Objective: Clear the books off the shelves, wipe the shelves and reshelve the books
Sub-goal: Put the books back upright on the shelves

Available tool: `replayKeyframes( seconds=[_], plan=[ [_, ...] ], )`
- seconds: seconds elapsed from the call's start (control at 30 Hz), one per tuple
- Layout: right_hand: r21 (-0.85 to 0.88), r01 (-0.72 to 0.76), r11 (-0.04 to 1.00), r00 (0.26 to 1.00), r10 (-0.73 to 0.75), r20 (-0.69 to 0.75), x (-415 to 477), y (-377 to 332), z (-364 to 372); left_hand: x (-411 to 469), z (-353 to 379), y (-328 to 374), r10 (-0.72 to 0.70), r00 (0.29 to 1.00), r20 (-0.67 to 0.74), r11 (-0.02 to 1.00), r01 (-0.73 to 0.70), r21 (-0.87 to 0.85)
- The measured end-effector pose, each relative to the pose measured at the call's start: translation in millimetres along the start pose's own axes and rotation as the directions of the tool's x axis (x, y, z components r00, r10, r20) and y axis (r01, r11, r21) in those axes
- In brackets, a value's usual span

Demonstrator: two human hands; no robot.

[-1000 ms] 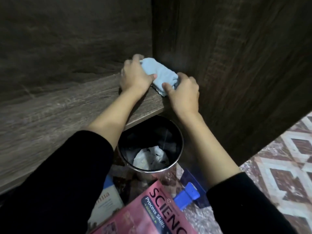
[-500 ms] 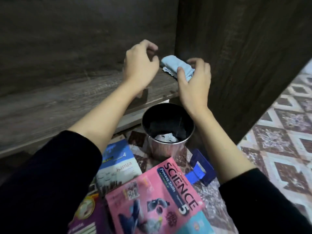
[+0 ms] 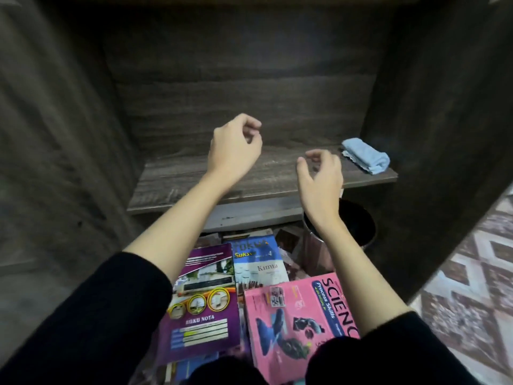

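Left grip (image 3: 234, 151) and right grip (image 3: 322, 176) hovering over dark wooden shelf (image 3: 180, 176), both loosely curled and grasping nothing, folded light-blue cloth (image 3: 365, 159) lying at shelf's right end, colourful paperback books (image 3: 291, 323) lying on near floor

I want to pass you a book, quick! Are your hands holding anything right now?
Left hand: open, fingers loosely curled, holding nothing.
Right hand: open, loosely curled, holding nothing.

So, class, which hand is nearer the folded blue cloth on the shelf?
Right. The right hand hovers just left of the blue cloth, apart from it; the left hand is farther left.
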State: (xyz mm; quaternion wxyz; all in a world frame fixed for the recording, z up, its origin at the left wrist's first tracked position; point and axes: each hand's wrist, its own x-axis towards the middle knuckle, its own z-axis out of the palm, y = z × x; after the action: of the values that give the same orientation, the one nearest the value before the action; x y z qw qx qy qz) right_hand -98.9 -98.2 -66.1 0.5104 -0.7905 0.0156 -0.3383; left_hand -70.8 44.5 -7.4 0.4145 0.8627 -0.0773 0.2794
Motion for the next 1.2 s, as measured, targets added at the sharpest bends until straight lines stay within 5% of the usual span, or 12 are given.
replayKeyframes(
  seconds=[0.37,0.63,0.77,0.93,0.97,1.1,1.2],
  plan=[
    [0.026,-0.083,0.996,0.995,0.082,0.052,-29,20,16,-34,5,-30,-0.053,0.999,0.009,0.998,0.053,-0.029],
    [-0.06,-0.46,0.886,0.888,0.459,-0.026,-79,132,8,-66,97,-86,-0.056,0.911,0.408,0.998,0.041,0.045],
    [-0.192,-0.733,0.653,0.679,0.718,-0.152,-123,191,-6,-99,149,-123,-0.119,0.742,0.66,0.992,0.056,0.116],
    [-0.02,-0.988,0.15,0.147,0.926,-0.347,-182,237,-19,-137,200,-169,-0.275,0.52,0.809,0.954,0.046,0.295],
    [0.035,-0.993,0.108,0.089,0.929,-0.359,-193,244,-16,-145,208,-176,-0.299,0.477,0.826,0.947,0.042,0.319],
    [0.149,-0.988,0.035,-0.043,0.871,-0.49,-206,255,-10,-166,235,-191,-0.362,0.348,0.865,0.922,-0.006,0.388],
    [0.198,-0.98,-0.013,-0.101,0.892,-0.44,-207,263,-9,-181,253,-193,-0.385,0.289,0.877,0.898,-0.102,0.428]
  ],
)
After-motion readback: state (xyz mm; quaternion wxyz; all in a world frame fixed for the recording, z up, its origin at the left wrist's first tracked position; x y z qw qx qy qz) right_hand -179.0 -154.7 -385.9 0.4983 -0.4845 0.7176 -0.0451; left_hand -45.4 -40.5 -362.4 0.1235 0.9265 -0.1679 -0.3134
